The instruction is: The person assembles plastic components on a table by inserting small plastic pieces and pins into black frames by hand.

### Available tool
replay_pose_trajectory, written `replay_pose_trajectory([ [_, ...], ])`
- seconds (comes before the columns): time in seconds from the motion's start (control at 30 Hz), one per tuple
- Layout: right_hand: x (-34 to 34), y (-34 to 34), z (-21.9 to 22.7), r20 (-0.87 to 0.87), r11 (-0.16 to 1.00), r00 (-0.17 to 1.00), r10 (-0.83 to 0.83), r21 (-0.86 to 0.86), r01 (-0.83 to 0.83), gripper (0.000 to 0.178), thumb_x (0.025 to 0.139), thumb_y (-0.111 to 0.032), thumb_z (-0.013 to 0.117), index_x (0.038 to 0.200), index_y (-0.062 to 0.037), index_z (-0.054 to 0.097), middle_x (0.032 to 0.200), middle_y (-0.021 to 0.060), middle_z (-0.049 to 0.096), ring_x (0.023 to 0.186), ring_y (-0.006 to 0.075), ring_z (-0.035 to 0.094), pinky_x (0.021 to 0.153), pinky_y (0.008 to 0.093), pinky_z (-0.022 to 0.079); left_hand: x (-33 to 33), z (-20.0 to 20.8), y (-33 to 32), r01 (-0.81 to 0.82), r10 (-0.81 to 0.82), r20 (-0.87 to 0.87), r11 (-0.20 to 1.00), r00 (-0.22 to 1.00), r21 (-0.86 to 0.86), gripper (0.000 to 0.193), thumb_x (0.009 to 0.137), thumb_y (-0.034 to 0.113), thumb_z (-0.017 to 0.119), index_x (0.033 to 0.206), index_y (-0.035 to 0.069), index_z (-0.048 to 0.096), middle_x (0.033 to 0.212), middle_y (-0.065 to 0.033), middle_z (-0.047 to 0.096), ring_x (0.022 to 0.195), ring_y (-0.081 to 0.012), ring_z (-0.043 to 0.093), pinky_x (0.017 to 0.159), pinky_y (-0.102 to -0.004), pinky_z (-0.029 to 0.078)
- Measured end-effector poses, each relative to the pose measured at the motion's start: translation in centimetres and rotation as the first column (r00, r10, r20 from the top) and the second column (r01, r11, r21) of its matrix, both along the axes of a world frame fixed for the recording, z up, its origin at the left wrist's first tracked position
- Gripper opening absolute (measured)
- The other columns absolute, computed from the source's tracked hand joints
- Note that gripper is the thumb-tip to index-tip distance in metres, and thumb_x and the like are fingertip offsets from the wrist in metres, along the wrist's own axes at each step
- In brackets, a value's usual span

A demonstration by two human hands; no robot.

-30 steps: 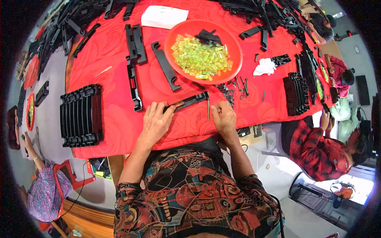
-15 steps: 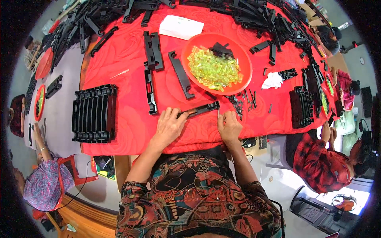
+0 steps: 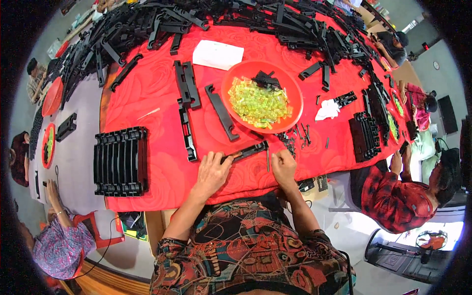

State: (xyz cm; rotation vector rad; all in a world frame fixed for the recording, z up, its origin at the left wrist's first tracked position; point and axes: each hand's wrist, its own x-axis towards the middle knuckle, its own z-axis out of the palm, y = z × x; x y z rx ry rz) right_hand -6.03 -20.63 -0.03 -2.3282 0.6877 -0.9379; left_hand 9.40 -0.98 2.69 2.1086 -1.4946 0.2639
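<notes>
My left hand (image 3: pixel 212 172) is closed around the near-left end of a long, narrow black plastic piece (image 3: pixel 251 151), slanting up to the right just above the red cloth. A small copper-coloured spot shows on the piece beside my fingers. My right hand (image 3: pixel 284 169) is closed near the piece's right end, its fingers bent together. A thin dark rod (image 3: pixel 268 161) lies just left of those fingers; whether they grip it I cannot tell. Beyond the hands, a red bowl (image 3: pixel 296 114) holds yellow-green translucent pieces (image 3: pixel 256 103) and some flat black ones (image 3: pixel 267 79).
Loose black parts (image 3: pixel 222 112) lie left of the bowl. A row of black parts (image 3: pixel 120 162) stands at left, another (image 3: pixel 365 136) at right. Screws (image 3: pixel 306 133), white tissue (image 3: pixel 327 110) and a white box (image 3: pixel 218 54) lie around. Black parts (image 3: pixel 162 24) heap behind. People sit on both sides.
The whole view has shifted, so the table sits lower in the picture. Both hands remain at the same black piece, with a little more of the thin rod showing beside my right hand.
</notes>
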Motion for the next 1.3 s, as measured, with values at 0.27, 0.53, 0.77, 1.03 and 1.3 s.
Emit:
replay_pose_trajectory([
  [0.27,5.5,-4.7,6.8,0.113,0.992,0.992,-0.052,0.124,0.038,0.018,0.083,-0.010,0.061,0.072,-0.0008,0.051,0.064,0.0114,0.048,0.054,0.0229,0.046,0.051,0.0346,0.036,-0.1,0.0,0.0,-0.004,0.003,-0.038,1.000,0.999,-0.022,0.023,0.076,0.013,0.065,0.098,0.009,0.064,0.087,-0.0069,0.052,0.081,-0.0248,0.050,0.065,-0.0360,0.041],
  [0.53,15.6,-11.0,7.8,-0.246,0.965,0.969,-0.012,-0.257,-0.053,0.017,0.081,-0.015,0.061,0.091,-0.0034,0.056,0.086,0.0174,0.056,0.080,0.0368,0.060,0.069,0.0482,0.049,-0.1,0.2,0.0,-0.018,0.018,-0.079,1.000,0.997,-0.005,0.032,0.070,0.009,0.071,0.101,0.009,0.063,0.092,-0.0071,0.054,0.082,-0.0258,0.052,0.068,-0.0367,0.046],
  [0.77,19.5,-13.8,4.4,-0.482,0.919,0.872,-0.081,-0.376,-0.122,0.017,0.082,-0.018,0.059,0.096,-0.0073,0.059,0.092,0.0145,0.057,0.080,0.0365,0.062,0.068,0.0476,0.050,0.0,0.1,-0.1,-0.021,0.021,-0.050,1.000,0.999,-0.013,0.031,0.071,0.011,0.072,0.101,0.011,0.064,0.090,-0.0068,0.054,0.082,-0.0257,0.052,0.068,-0.0365,0.046],
  [1.03,19.5,-13.8,4.4,-0.373,0.944,0.927,-0.030,-0.316,-0.097,0.019,0.082,-0.021,0.060,0.096,-0.0087,0.056,0.093,0.0136,0.058,0.080,0.0355,0.062,0.064,0.0480,0.051,0.1,0.4,-0.1,-0.025,0.024,-0.091,1.000,0.996,-0.017,0.028,0.073,0.015,0.069,0.100,0.010,0.064,0.087,-0.0072,0.053,0.081,-0.0256,0.051,0.068,-0.0375,0.044],
  [1.3,20.2,-14.4,3.5,-0.449,0.906,0.892,-0.058,-0.400,-0.142,0.016,0.082,-0.018,0.058,0.095,-0.0084,0.054,0.093,0.0163,0.058,0.075,0.0363,0.063,0.062,0.0474,0.053,0.1,0.6,-0.2,-0.027,0.024,-0.087,0.999,0.996,-0.024,0.028,0.072,0.015,0.069,0.100,0.011,0.064,0.088,-0.0071,0.053,0.082,-0.0254,0.051,0.068,-0.0374,0.045],
])
